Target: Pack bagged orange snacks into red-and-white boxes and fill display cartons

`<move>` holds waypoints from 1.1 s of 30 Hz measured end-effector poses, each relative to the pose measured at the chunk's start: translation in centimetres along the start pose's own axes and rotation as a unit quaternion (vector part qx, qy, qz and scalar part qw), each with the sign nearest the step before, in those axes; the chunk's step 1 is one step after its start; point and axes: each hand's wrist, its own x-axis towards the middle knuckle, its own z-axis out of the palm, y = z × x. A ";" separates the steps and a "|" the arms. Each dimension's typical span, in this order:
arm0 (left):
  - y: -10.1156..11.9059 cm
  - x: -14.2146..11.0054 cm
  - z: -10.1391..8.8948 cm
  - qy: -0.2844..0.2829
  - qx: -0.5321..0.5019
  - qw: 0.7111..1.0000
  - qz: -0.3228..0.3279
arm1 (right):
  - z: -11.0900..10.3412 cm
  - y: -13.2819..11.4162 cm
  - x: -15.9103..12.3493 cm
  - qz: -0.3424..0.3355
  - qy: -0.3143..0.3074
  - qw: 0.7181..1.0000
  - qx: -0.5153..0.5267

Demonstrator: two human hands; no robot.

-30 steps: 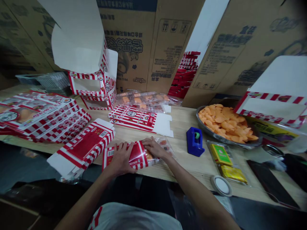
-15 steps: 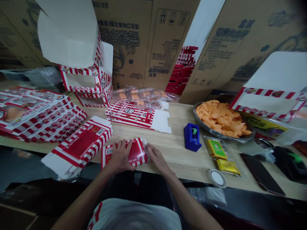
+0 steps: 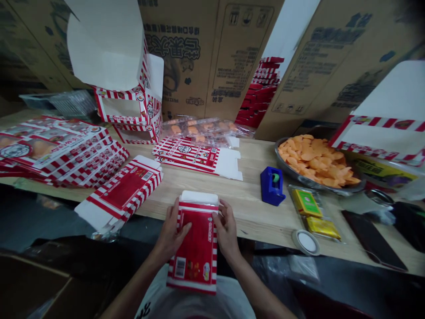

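Note:
A red-and-white striped carton (image 3: 197,241) stands nearly upright between my hands at the table's front edge, its barcode side low and a white flap at its top. My left hand (image 3: 171,232) grips the carton's left side, thumb across the red face. On the opposite edge, my right hand (image 3: 227,228) holds it with fingers curled behind and thumb on the front. Left of it lie similar flat cartons (image 3: 124,190), stacked at a slant. Beyond are more flattened striped cartons (image 3: 186,153), with clear packets of orange pieces (image 3: 206,128) partly on them.
A blue tape dispenser (image 3: 272,186) stands right of centre, near a metal bowl of orange chips (image 3: 315,159). Yellow packets (image 3: 308,206), a tape roll (image 3: 306,242) and a dark phone-like slab (image 3: 373,239) lie farther right. Filled striped boxes (image 3: 66,150) pile up at left. Large brown cardboard boxes (image 3: 186,84) line the back.
The carton, lying sideways on the table before, is now turned lengthwise and drawn toward my body. My right hand has moved from its end to its right side. The view has shifted slightly.

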 end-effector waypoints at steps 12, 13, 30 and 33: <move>-0.9 -1.2 1.2 0.055 -0.428 0.883 -0.185 | -1.7 1.0 -2.1 0.045 -0.017 0.997 -0.064; -0.7 -0.9 1.0 0.064 -0.426 0.883 -0.183 | -1.6 0.7 -1.9 0.036 -0.011 0.998 -0.056; -0.2 -0.3 -2.3 -0.066 -0.271 0.958 -0.071 | -2.0 -2.2 -0.4 0.077 -0.191 0.977 -0.051; 0.2 0.2 -2.4 -0.064 -0.298 0.948 -0.096 | -2.2 -2.7 0.4 0.067 -0.201 0.972 -0.099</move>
